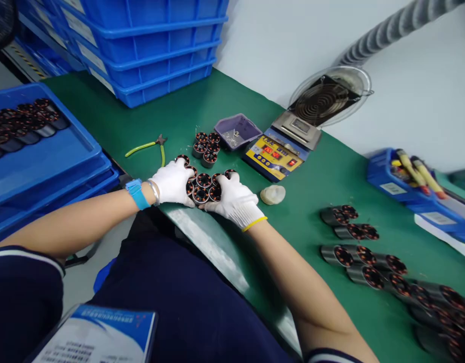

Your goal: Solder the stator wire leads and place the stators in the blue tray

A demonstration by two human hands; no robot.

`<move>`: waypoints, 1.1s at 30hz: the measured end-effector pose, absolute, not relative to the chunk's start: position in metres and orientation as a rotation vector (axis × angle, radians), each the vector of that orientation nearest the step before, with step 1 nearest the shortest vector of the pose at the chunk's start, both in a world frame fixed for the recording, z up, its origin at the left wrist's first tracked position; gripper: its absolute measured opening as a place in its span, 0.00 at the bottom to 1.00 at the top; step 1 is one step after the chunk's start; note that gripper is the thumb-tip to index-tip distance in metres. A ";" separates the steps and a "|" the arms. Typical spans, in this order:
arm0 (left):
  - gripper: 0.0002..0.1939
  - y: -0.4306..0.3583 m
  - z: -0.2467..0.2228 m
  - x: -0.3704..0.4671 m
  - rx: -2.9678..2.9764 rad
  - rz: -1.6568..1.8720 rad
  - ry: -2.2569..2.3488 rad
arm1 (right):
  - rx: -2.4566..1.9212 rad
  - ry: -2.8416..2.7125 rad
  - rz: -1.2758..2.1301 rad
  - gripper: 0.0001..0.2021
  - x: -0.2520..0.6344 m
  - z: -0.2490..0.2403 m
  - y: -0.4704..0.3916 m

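A tight cluster of motor stators (201, 194), round metal cans with copper windings inside, stands near the table's front edge. My left hand (174, 182), in a white glove, presses round the cluster's left side. On the right side, my gloved right hand (234, 199) curls its fingers and thumb about the outer stators. The fingers partly hide the stators at both ends. Just behind stands a smaller group of stators (209, 158). Green-handled cutters (146, 146) lie beyond my left hand, and a whitish lump (273, 194) lies right of my right hand.
Behind are a purple bin (238, 130) with small bits inside and a soldering station (273, 154). Blue crates (168, 53) are stacked at the back; a blue tray (47, 156) holds stators at left. More stators (364, 277) lie at right, near a blue tool box (383, 174).
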State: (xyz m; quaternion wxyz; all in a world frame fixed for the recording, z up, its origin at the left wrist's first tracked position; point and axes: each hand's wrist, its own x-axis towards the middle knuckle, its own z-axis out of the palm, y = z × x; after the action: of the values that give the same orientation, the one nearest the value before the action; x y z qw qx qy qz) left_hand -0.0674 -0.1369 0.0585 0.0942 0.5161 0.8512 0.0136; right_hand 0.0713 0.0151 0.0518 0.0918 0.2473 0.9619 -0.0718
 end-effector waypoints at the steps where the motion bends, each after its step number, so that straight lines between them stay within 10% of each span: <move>1: 0.44 -0.137 0.059 -0.067 1.532 0.058 2.535 | 0.708 2.848 -0.214 0.50 0.070 0.052 0.017; 33: 0.28 -0.118 0.067 -0.061 1.809 0.162 2.494 | 0.907 3.049 -0.375 0.42 0.097 0.045 0.039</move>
State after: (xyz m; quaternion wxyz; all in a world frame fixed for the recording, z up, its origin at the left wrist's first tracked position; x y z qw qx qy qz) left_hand -0.0607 -0.1176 0.0671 0.0284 0.5861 0.8080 0.0525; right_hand 0.0970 0.0387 0.0454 -0.0306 0.2832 0.9514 -0.1170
